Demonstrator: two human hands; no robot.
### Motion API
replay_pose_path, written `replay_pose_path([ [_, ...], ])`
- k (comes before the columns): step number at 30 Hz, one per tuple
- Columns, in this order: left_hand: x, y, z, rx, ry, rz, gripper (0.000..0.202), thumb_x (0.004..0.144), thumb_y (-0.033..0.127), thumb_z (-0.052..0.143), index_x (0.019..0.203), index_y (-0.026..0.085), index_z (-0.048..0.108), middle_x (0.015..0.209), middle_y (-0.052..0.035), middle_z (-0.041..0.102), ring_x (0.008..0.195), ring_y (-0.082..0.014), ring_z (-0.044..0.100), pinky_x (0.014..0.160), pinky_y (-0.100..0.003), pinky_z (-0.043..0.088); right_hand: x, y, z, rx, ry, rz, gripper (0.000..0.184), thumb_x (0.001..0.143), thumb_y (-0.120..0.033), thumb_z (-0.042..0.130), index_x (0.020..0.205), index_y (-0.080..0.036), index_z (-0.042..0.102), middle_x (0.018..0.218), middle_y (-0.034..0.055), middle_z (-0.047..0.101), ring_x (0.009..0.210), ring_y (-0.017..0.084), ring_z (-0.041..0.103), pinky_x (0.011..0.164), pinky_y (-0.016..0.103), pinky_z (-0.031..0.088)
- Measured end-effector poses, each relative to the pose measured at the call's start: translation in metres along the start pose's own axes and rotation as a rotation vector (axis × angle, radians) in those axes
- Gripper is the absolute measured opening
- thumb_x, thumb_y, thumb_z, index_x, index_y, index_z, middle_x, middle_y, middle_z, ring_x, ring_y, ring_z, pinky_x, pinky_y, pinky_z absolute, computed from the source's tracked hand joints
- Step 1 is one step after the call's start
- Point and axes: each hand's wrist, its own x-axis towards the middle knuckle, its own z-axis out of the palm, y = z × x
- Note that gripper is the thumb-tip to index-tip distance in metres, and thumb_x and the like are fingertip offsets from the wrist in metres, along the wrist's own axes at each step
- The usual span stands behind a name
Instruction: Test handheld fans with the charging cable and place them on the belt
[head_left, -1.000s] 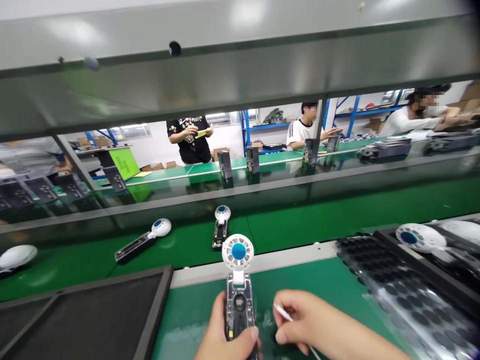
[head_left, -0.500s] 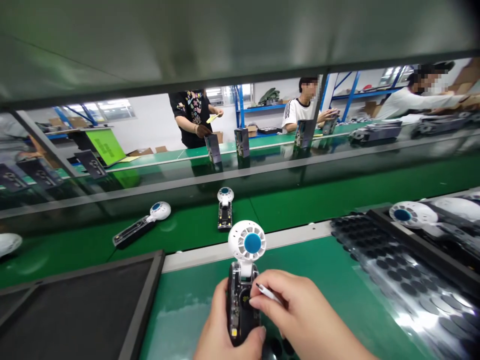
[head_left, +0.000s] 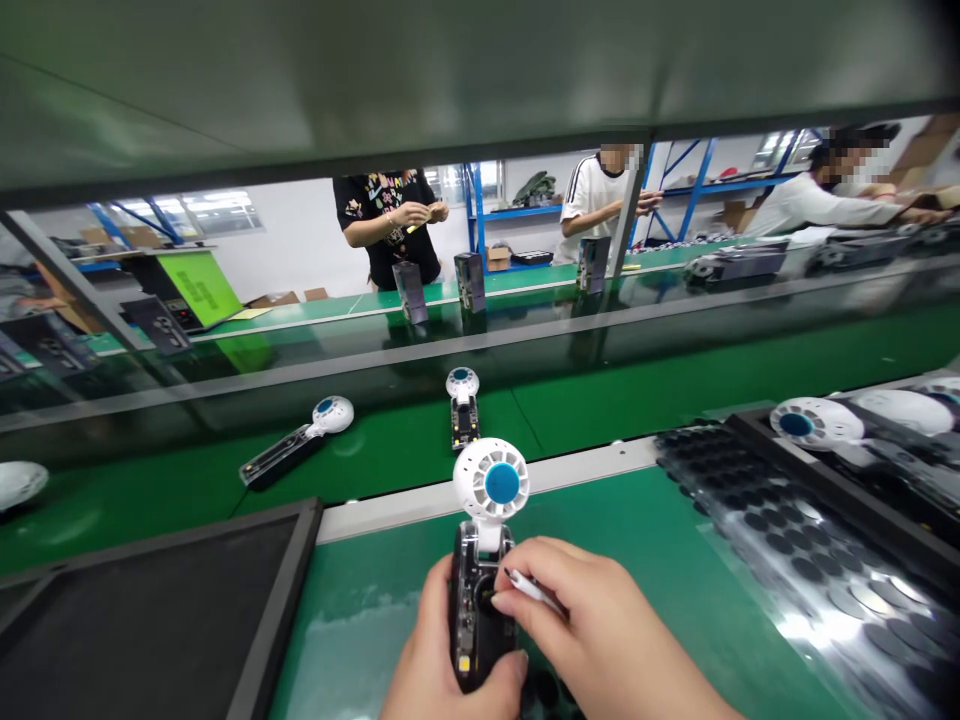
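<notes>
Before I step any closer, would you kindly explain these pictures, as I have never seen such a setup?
There is no machine here, only a person's two bare hands, seen by a camera worn on the head, looking forward and down. The left hand grips a dark device with a white, fan-like head. The right hand holds a slim white tool above it. On the green work surface a sheet of dark discs lies at right; at left is a dark framed panel. Beyond, similar devices lie on a green strip.

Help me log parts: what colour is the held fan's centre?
The centre is blue, seen best in the head view.
</notes>
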Motion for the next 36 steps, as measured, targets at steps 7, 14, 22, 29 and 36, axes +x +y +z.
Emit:
replay_pose_path([
  [7,0.0,0.0,0.002,0.014,0.002,0.026,0.06,0.053,0.024,0.054,0.109,0.015,0.037,0.082,-0.0073,0.062,0.1,-0.0287,0.051,0.084,-0.033,0.038,-0.004,0.003,0.001,-0.141,-0.016,-0.031,0.015,0.077,-0.01,0.047,0.07,-0.022,0.05,0.071,-0.0029,0.054,0.063,0.014,0.053,0.055,0.022,0.04],
  [14,-0.002,-0.001,0.001,0.072,-0.005,0.04,0.064,0.053,0.025,0.051,0.113,0.014,0.034,0.081,-0.0067,0.062,0.102,-0.0284,0.05,0.084,-0.032,0.037,-0.011,0.002,0.001,-0.306,0.007,-0.105,0.016,0.076,-0.011,0.041,0.071,-0.022,0.052,0.072,-0.001,0.056,0.059,0.014,0.054,0.051,0.022,0.04],
  [22,-0.004,-0.002,0.002,0.106,-0.022,0.085,0.063,0.055,0.023,0.053,0.115,0.014,0.033,0.1,-0.012,0.062,0.092,-0.0271,0.057,0.069,-0.03,0.043,-0.005,-0.006,-0.003,-0.163,0.01,0.13,0.023,0.072,-0.011,0.051,0.087,-0.028,0.051,0.078,-0.0039,0.057,0.064,0.016,0.055,0.057,0.025,0.04],
  [29,0.004,0.003,-0.011,-0.323,-0.116,-0.043,0.038,0.071,0.042,0.048,0.102,0.021,0.038,0.071,-0.0026,0.065,0.062,-0.0207,0.063,0.054,-0.027,0.043,0.001,-0.006,-0.006,0.225,-0.04,0.163,0.009,0.075,-0.016,0.045,0.078,-0.024,0.046,0.078,-0.0031,0.055,0.073,0.016,0.053,0.064,0.025,0.04],
  [36,0.003,0.014,-0.017,-0.479,-0.041,-0.021,0.021,0.079,0.033,0.042,0.093,0.019,0.042,0.062,0.0003,0.062,0.044,-0.0132,0.057,0.044,-0.02,0.037,0.005,0.005,-0.015,0.294,-0.144,0.247,0.028,0.082,-0.027,0.041,0.106,-0.027,0.056,0.086,0.0006,0.063,0.079,0.019,0.057,0.07,0.031,0.043],
])
